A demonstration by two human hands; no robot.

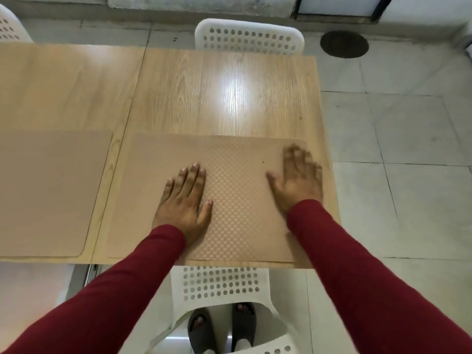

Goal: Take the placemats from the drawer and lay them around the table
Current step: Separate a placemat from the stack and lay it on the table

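A tan placemat [237,198] with a fine checked weave lies flat at the near edge of the light wooden table [224,98]. My left hand [185,200] rests palm down on its left half, fingers spread. Palm down on the mat's right side near the far right corner, my right hand [297,180] is blurred by motion. Both hands hold nothing. A second tan placemat [48,192] lies flat at the near edge further left, across the table's seam.
A white perforated chair [249,38] stands at the table's far side. Another white chair [219,284] is tucked under the near edge in front of my feet. A third chair back [9,26] shows far left. The table's right edge drops to tiled floor with a round drain cover [344,44].
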